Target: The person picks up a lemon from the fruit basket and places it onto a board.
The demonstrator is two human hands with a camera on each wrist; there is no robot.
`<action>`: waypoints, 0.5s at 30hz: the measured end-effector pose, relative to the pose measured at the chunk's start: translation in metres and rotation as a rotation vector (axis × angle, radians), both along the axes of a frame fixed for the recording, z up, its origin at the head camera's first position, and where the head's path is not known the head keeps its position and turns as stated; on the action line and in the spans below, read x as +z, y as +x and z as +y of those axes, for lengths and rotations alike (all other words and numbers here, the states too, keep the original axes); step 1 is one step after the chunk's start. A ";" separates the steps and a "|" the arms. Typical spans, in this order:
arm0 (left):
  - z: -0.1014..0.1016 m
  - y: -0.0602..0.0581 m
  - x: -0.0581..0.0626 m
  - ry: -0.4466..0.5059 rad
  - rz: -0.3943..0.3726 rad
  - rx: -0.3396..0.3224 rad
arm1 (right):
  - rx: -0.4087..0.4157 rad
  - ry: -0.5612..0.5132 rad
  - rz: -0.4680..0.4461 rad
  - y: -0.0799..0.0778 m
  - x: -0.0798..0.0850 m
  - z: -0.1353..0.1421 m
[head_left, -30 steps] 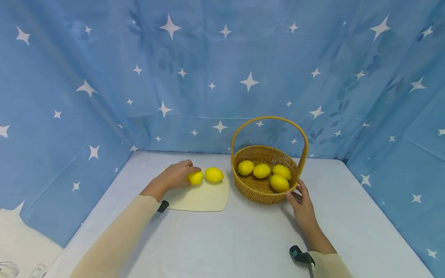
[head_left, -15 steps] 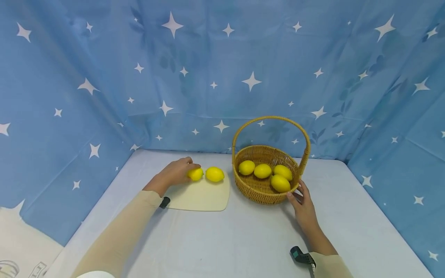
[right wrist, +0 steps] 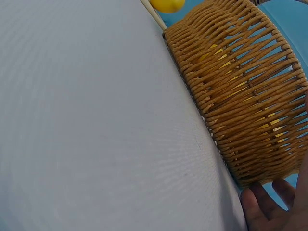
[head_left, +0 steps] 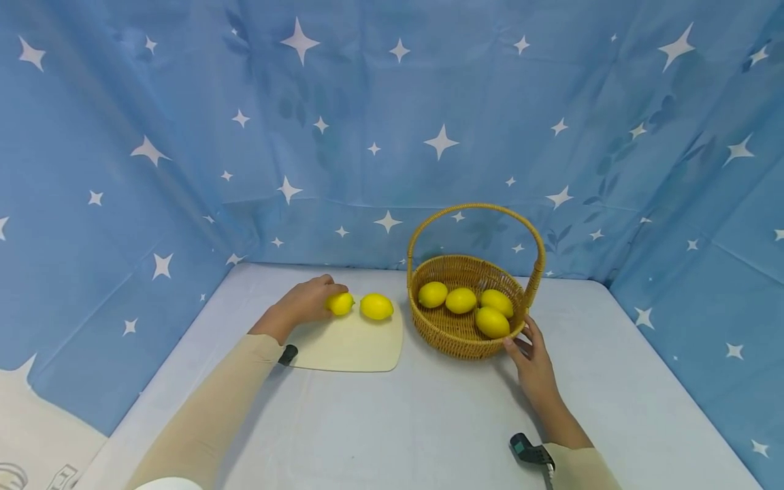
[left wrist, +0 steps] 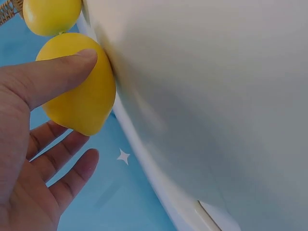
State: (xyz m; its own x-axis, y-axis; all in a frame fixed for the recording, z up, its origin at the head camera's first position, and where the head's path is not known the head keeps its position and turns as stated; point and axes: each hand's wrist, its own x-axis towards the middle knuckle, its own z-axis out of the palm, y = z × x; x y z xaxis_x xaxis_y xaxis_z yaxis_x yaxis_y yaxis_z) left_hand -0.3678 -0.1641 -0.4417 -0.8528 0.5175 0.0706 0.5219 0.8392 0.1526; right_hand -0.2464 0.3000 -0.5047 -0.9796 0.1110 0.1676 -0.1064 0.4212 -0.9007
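My left hand (head_left: 306,301) holds a yellow lemon (head_left: 341,304) over the back part of a cream board (head_left: 349,350). In the left wrist view the thumb lies across that lemon (left wrist: 84,106), with fingers behind and below it. A second lemon (head_left: 376,307) rests on the board just to the right. My right hand (head_left: 537,371) grips the near right side of a wicker basket (head_left: 453,346), thumb at the rim and fingers around the outside. Its fingertips show against the weave in the right wrist view. Several lemons (head_left: 461,301) lie inside the basket.
The basket's tall arched handle (head_left: 474,206) rises over its opening. A white-covered table (head_left: 380,429) bears everything, and a blue star-printed curtain (head_left: 367,102) hangs behind and at both sides. A small black wrist device (head_left: 528,449) sits by the right sleeve.
My left hand has shifted slightly back and to the left with the lemon, widening the gap to the second lemon. The right hand and basket hold their place.
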 end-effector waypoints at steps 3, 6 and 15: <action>0.000 0.001 0.000 0.003 -0.005 0.002 | 0.001 0.003 -0.008 -0.002 -0.002 0.001; -0.002 0.002 0.000 0.007 0.004 -0.007 | 0.001 0.007 -0.024 -0.003 -0.003 0.002; -0.005 0.000 0.004 0.012 0.005 -0.032 | 0.005 -0.016 -0.008 -0.003 -0.004 0.002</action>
